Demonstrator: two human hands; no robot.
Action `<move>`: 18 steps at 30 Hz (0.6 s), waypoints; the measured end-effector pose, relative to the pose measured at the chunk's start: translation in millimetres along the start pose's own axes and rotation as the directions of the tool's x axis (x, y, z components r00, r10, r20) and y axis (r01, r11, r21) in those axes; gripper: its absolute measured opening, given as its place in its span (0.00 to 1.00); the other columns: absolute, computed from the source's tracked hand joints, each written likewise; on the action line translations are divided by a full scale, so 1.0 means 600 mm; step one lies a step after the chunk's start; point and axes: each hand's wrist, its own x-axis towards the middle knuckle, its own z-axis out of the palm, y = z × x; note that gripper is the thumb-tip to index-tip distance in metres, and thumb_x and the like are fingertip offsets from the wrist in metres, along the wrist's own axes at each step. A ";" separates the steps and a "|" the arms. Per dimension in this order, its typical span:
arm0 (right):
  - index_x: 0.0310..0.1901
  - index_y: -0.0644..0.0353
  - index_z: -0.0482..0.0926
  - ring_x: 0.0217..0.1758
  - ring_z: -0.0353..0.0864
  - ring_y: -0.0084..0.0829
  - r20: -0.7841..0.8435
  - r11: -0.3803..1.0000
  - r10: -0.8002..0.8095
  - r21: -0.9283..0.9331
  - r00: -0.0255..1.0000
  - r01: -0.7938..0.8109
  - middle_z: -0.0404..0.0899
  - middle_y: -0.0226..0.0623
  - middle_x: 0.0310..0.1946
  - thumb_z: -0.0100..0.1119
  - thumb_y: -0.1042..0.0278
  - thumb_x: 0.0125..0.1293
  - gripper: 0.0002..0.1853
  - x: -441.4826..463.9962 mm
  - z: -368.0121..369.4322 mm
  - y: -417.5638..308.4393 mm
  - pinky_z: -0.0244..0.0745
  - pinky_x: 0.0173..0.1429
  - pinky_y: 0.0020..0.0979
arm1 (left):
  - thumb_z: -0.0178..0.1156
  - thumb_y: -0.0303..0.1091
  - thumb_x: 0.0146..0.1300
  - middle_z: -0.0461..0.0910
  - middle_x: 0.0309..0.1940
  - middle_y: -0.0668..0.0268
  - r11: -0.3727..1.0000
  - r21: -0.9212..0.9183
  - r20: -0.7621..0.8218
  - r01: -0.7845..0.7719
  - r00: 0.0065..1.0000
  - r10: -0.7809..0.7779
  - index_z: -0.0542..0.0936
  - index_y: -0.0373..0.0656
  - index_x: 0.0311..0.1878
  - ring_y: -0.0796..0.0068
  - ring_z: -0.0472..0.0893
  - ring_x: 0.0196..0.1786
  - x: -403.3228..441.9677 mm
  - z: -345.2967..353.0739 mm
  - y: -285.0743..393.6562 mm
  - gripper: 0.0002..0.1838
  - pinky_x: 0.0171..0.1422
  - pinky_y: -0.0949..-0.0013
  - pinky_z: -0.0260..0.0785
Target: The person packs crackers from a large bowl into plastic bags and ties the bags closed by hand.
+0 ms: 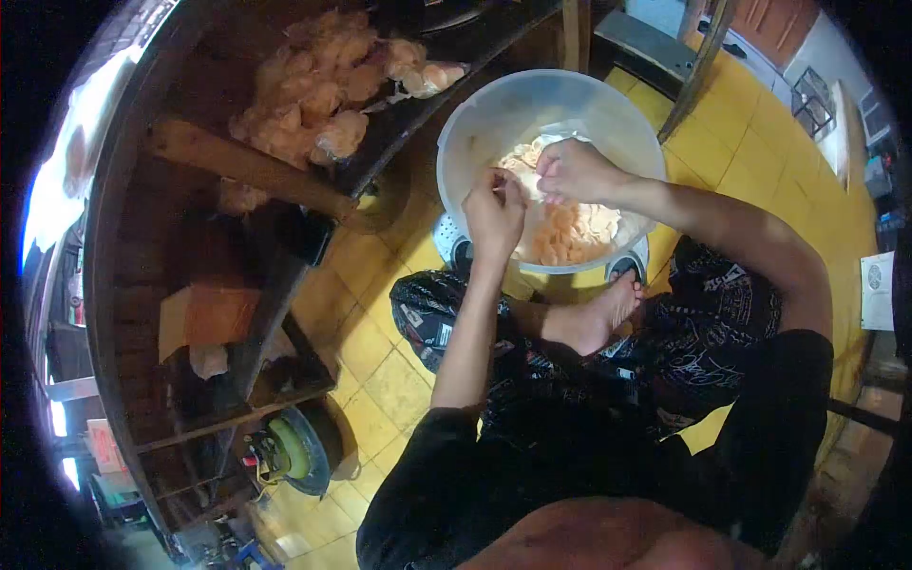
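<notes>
A large translucent round tub [465, 133] stands in front of my crossed legs. Inside it lie many thin, pale orange chips [570, 235], with a whitish plastic bag among them. My left hand [495, 207] is over the tub's left part, its fingers curled together. Facing it from the right, my right hand [573, 173] is over the chips with its fingers pinched. Whitish, thin material shows between the two hands, but its edges are too bright to make out. What each hand grips is hidden by the fingers.
Bagged orange chips [313, 85] are piled on a dark wooden shelf at the upper left. Below are a cardboard box [223, 316] and a green gas cylinder [290, 449]. A grey bench [646, 45] stands behind the tub on yellow floor tiles [394, 389].
</notes>
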 end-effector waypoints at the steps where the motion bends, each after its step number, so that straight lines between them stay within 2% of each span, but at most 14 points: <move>1: 0.38 0.69 0.78 0.28 0.85 0.27 -0.011 0.997 -0.033 -0.073 0.999 0.032 0.84 0.43 0.28 0.61 0.75 0.58 0.08 0.001 0.001 -0.001 0.82 0.37 0.27 | 0.59 0.28 0.63 0.83 0.27 0.54 0.998 0.031 -0.046 -0.048 0.998 0.050 0.80 0.35 0.42 0.61 0.85 0.29 0.001 0.002 -0.004 0.08 0.37 0.62 0.75; 3: 0.37 0.68 0.78 0.27 0.85 0.26 -0.021 0.987 -0.065 -0.146 0.998 0.062 0.84 0.43 0.26 0.61 0.75 0.56 0.08 0.001 0.003 0.002 0.81 0.37 0.27 | 0.59 0.28 0.63 0.84 0.28 0.53 0.996 0.063 -0.068 -0.066 0.995 0.070 0.81 0.35 0.42 0.60 0.85 0.28 0.001 0.001 -0.005 0.08 0.37 0.62 0.75; 5: 0.36 0.66 0.78 0.27 0.85 0.29 0.006 0.949 -0.194 -0.252 0.981 0.190 0.84 0.43 0.27 0.64 0.73 0.54 0.09 -0.001 0.007 0.006 0.81 0.38 0.31 | 0.59 0.29 0.63 0.84 0.30 0.52 0.992 0.094 -0.090 -0.083 0.992 0.091 0.81 0.35 0.41 0.59 0.85 0.28 -0.001 -0.002 0.004 0.08 0.38 0.61 0.75; 6: 0.36 0.66 0.78 0.27 0.85 0.29 0.007 0.949 -0.194 -0.253 0.981 0.190 0.84 0.43 0.27 0.64 0.73 0.54 0.09 -0.001 0.009 0.007 0.81 0.38 0.31 | 0.59 0.29 0.64 0.84 0.30 0.52 0.994 0.055 -0.048 -0.089 0.995 0.092 0.82 0.35 0.41 0.61 0.85 0.28 -0.004 -0.004 0.011 0.08 0.36 0.62 0.75; 8: 0.36 0.65 0.78 0.34 0.86 0.35 0.040 0.996 -0.050 -0.078 0.998 0.053 0.85 0.44 0.30 0.68 0.70 0.52 0.12 -0.001 0.017 0.008 0.80 0.40 0.34 | 0.60 0.29 0.64 0.84 0.30 0.53 0.995 0.016 -0.003 -0.094 0.996 0.094 0.82 0.35 0.41 0.63 0.85 0.27 -0.004 -0.008 0.023 0.08 0.34 0.63 0.75; 9: 0.36 0.65 0.78 0.34 0.86 0.35 0.039 0.996 -0.050 -0.078 0.998 0.053 0.85 0.44 0.30 0.68 0.70 0.52 0.12 -0.002 0.019 0.008 0.80 0.40 0.34 | 0.60 0.29 0.65 0.84 0.30 0.54 0.990 -0.132 0.107 0.042 0.994 -0.028 0.82 0.34 0.41 0.66 0.85 0.27 -0.003 -0.011 0.027 0.08 0.32 0.65 0.75; 10: 0.35 0.64 0.78 0.37 0.86 0.37 -0.032 0.960 -0.143 -0.246 0.989 0.131 0.85 0.44 0.32 0.69 0.69 0.51 0.12 -0.003 0.021 0.009 0.79 0.42 0.36 | 0.60 0.28 0.65 0.84 0.29 0.55 0.947 -0.259 0.233 0.191 0.964 -0.131 0.82 0.33 0.41 0.68 0.85 0.27 -0.003 -0.013 0.030 0.08 0.30 0.67 0.75; 11: 0.35 0.63 0.78 0.41 0.86 0.40 -0.088 0.892 -0.245 -0.411 0.965 0.189 0.85 0.45 0.34 0.71 0.69 0.51 0.13 -0.004 0.023 0.010 0.79 0.44 0.37 | 0.60 0.28 0.65 0.84 0.29 0.55 0.947 -0.258 0.235 0.191 0.963 -0.130 0.82 0.33 0.41 0.68 0.85 0.27 -0.003 -0.013 0.031 0.08 0.30 0.67 0.75; 12: 0.35 0.63 0.78 0.41 0.86 0.40 -0.090 0.892 -0.247 -0.411 0.965 0.190 0.85 0.45 0.34 0.71 0.69 0.51 0.13 -0.004 0.021 0.011 0.79 0.44 0.37 | 0.59 0.28 0.66 0.84 0.29 0.56 0.938 -0.313 0.184 0.148 0.979 -0.093 0.82 0.33 0.41 0.69 0.84 0.27 -0.004 -0.013 0.029 0.08 0.28 0.69 0.75; 13: 0.36 0.64 0.79 0.42 0.86 0.41 -0.078 0.834 -0.245 -0.526 0.967 0.169 0.84 0.46 0.34 0.70 0.70 0.52 0.12 -0.006 0.019 0.011 0.79 0.46 0.38 | 0.58 0.27 0.66 0.84 0.28 0.56 0.926 -0.365 0.129 0.100 0.990 -0.056 0.82 0.32 0.42 0.71 0.84 0.26 -0.004 -0.012 0.028 0.08 0.26 0.70 0.75; 14: 0.37 0.64 0.79 0.42 0.85 0.42 -0.065 0.760 -0.241 -0.633 0.968 0.147 0.84 0.47 0.35 0.70 0.70 0.53 0.12 -0.007 0.017 0.012 0.78 0.47 0.39 | 0.58 0.27 0.66 0.84 0.28 0.56 0.926 -0.365 0.127 0.096 0.990 -0.053 0.82 0.32 0.42 0.71 0.84 0.26 -0.004 -0.012 0.024 0.08 0.26 0.70 0.75; 16: 0.39 0.65 0.80 0.42 0.85 0.43 -0.058 0.762 -0.313 -0.611 0.948 0.214 0.84 0.48 0.35 0.69 0.70 0.54 0.12 -0.001 0.004 0.015 0.78 0.48 0.40 | 0.59 0.27 0.66 0.84 0.30 0.56 0.991 -0.132 0.032 -0.002 0.999 0.006 0.81 0.33 0.44 0.69 0.84 0.28 -0.005 -0.005 0.012 0.09 0.29 0.68 0.76; 17: 0.41 0.65 0.81 0.43 0.85 0.43 -0.053 0.761 -0.378 -0.586 0.924 0.278 0.84 0.49 0.36 0.68 0.70 0.56 0.13 0.002 -0.001 0.017 0.77 0.49 0.40 | 0.59 0.27 0.66 0.84 0.30 0.56 0.990 -0.140 0.026 0.000 1.000 0.003 0.81 0.33 0.44 0.69 0.84 0.28 -0.004 -0.003 0.005 0.09 0.29 0.68 0.76; 18: 0.44 0.65 0.82 0.43 0.85 0.45 -0.079 0.772 -0.432 -0.547 0.898 0.323 0.83 0.52 0.36 0.65 0.70 0.59 0.13 -0.002 -0.004 0.011 0.77 0.48 0.41 | 0.59 0.28 0.66 0.83 0.31 0.56 0.993 -0.067 -0.028 -0.099 0.995 0.098 0.81 0.33 0.44 0.69 0.84 0.29 -0.002 -0.002 0.002 0.09 0.31 0.68 0.76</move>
